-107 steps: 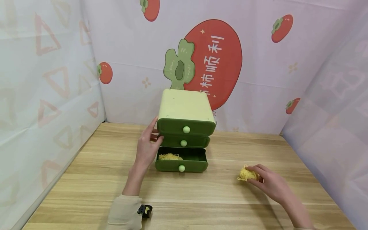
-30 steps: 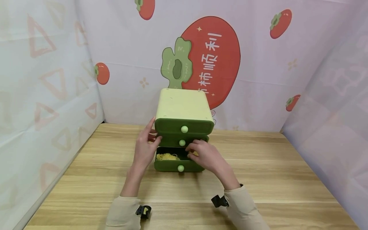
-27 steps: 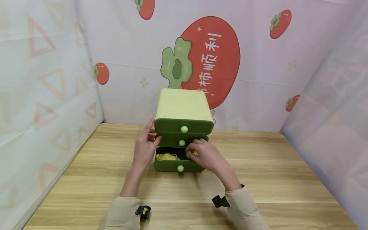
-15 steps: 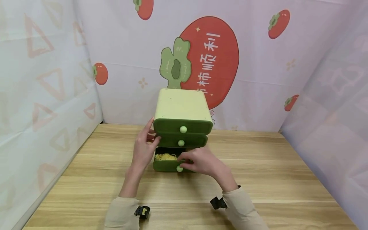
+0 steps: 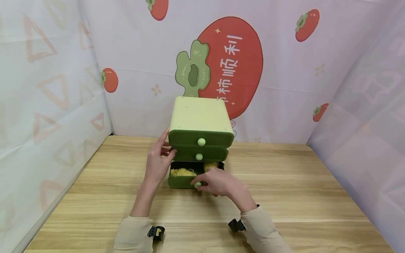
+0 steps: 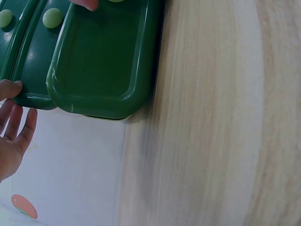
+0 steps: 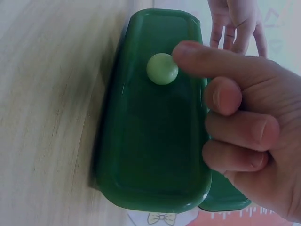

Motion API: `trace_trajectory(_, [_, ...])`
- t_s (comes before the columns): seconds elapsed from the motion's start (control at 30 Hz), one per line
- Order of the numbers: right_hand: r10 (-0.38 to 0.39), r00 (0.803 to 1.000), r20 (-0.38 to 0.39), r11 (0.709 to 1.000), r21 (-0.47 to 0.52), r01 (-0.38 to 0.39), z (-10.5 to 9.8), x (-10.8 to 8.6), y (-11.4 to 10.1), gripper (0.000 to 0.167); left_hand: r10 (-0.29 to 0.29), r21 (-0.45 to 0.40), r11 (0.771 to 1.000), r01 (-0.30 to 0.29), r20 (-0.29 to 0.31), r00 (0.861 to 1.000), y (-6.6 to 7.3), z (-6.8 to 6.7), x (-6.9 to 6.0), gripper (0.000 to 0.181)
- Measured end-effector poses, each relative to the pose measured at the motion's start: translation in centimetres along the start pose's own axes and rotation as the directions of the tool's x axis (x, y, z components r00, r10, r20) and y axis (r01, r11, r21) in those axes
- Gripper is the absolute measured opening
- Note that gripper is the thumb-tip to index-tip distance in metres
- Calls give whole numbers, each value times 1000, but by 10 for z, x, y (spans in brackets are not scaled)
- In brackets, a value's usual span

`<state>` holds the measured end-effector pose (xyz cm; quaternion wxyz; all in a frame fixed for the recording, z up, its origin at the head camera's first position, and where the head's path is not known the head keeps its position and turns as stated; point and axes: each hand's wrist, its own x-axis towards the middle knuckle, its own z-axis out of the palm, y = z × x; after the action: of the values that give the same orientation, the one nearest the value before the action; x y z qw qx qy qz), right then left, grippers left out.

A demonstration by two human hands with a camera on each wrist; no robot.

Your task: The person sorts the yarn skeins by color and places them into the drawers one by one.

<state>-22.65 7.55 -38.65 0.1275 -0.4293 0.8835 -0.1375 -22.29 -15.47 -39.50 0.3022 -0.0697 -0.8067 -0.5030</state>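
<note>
A small cabinet (image 5: 200, 114) with a pale top and three green drawers stands on the table. Its bottom drawer (image 5: 179, 182) is pulled out. Inside lie two bundles of yellow yarn, a left one (image 5: 182, 172) and a right one (image 5: 210, 166) partly behind my right hand (image 5: 221, 182). That hand has its index fingertip at the bottom drawer's round knob (image 7: 162, 68); its other visible fingers are curled and hold nothing. My left hand (image 5: 158, 161) rests against the cabinet's left side, its thumb touching the middle drawer front and its fingers fairly straight.
The wooden table (image 5: 284, 203) extends on both sides of the cabinet. A printed cloth backdrop (image 5: 142, 105) rises behind it, with cloth walls at left and right. Each wrist wears a black strap device (image 5: 156, 232).
My right hand carried a yellow yarn bundle from the right of the table into the bottom drawer and let it go. It then moved down to the knob. The left hand stayed put.
</note>
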Motion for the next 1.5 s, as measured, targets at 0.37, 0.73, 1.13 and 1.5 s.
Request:
trace_trajectory(0.37, [-11, 997, -81, 989, -145, -1, 7, 5, 2, 20, -6, -1, 1000, 6, 3, 1000, 0, 0, 0, 79])
trace_trajectory(0.73, [-75, 979, -190, 961, -277, 20, 9, 5, 6, 16, 2, 4, 1000, -2, 2, 1000, 0, 1, 0, 80])
trace_trajectory(1.13, [-89, 938, -336, 940, -339, -32, 15, 13, 15, 22, 3, -6, 1000, -3, -5, 1000, -1, 1, 0, 79])
trace_trajectory(1.5, [-125, 873, -472, 947, -320, -37, 21, 22, 26, 20, 16, -1, 1000, -16, -4, 1000, -2, 1, 0, 79])
